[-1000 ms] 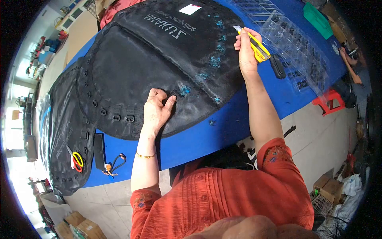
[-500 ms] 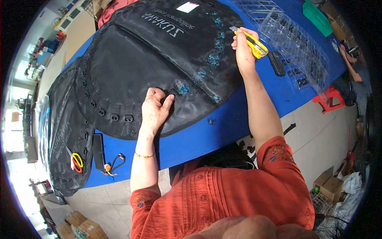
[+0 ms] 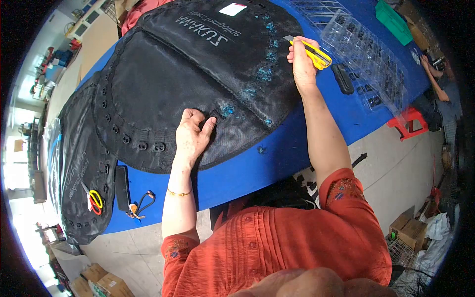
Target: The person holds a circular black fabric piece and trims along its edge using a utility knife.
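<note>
A round black mesh piece (image 3: 163, 89) with printed lettering lies on the blue table, a raised seam crossing it. My left hand (image 3: 193, 136) rests near its front edge, thumb and fingers pinched on a black strap or fold; the fingers partly hide what is gripped. Beside the fingertips is a patch of blue threads (image 3: 226, 109), and more blue tufts run up the right side. In my right hand (image 3: 304, 67), above the right rim, is a yellow utility knife (image 3: 316, 54), its blade out and pointing left. Black clips (image 3: 142, 146) line the piece's lower-left band.
Clear plastic trays of black parts (image 3: 366, 59) and a black case (image 3: 342, 79) lie right of the knife. At left are scissors (image 3: 95, 202) on another black piece, a phone-like black object (image 3: 121, 188) and a keyring (image 3: 136, 210). A red stool (image 3: 410, 123) stands beyond the table.
The knife and my right hand have shifted very slightly left, the blade tip a little lower. My left hand keeps its place on the black fabric.
</note>
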The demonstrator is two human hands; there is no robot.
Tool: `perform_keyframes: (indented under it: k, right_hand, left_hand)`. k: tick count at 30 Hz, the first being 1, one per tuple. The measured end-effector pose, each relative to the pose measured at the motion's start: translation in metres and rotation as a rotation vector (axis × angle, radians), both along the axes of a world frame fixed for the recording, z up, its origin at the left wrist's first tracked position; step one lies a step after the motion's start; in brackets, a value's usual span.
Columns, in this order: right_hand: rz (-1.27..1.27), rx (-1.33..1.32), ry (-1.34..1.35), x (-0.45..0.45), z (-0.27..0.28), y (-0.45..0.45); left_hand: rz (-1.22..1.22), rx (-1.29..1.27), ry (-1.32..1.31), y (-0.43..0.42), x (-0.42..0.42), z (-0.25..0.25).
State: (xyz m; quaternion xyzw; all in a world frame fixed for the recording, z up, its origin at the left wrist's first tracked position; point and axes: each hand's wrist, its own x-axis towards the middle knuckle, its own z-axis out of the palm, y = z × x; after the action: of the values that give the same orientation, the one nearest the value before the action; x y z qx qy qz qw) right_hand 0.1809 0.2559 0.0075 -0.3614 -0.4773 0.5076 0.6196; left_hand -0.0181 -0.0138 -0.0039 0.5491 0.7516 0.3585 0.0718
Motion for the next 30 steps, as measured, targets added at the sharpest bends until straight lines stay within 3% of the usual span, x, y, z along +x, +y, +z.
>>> perform_keyframes:
  k: [30]
  right_hand:
    - [0.056, -0.06, -0.112, 0.0004, 0.0046, -0.0064]
  left_hand:
    - [-0.004, 0.013, 0.011, 0.0001, -0.0009, 0.0003]
